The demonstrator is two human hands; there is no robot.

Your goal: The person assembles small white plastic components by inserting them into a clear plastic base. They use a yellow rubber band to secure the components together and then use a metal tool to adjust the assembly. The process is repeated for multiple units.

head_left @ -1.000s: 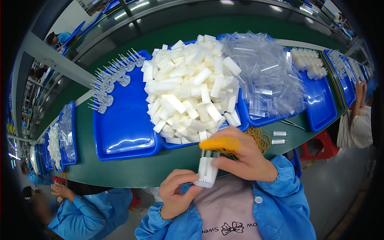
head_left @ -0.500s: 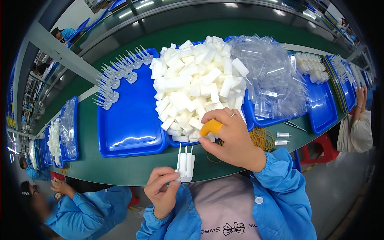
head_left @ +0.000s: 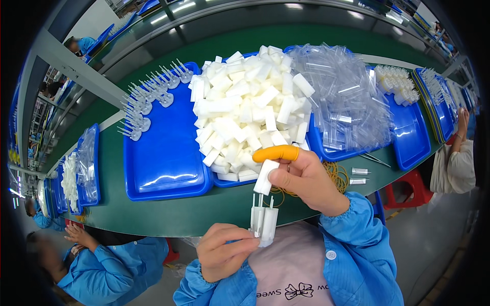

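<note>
Between its thumb and fingers, my left hand grips the base of a pronged plastic piece, upright, with white foam blocks around its prongs. Just above it, my right hand, a yellow cot on the index finger, pinches a white foam block. The lower end of that block sits at the tips of the prongs; whether a prong has gone into it I cannot tell. Behind my hands rises a big heap of white foam blocks in a blue tray. Similar bare pronged pieces stand in rows at the left.
A blue tray lies left of the heap. To the right are clear plastic tubes, then a tray with white pieces. Rubber bands, tweezers and two small clear pieces lie nearby. Co-workers sit on both sides.
My right hand has come away from the heap with a foam block, bringing it over the prongs. My left hand has moved right and slightly down with the pronged piece.
</note>
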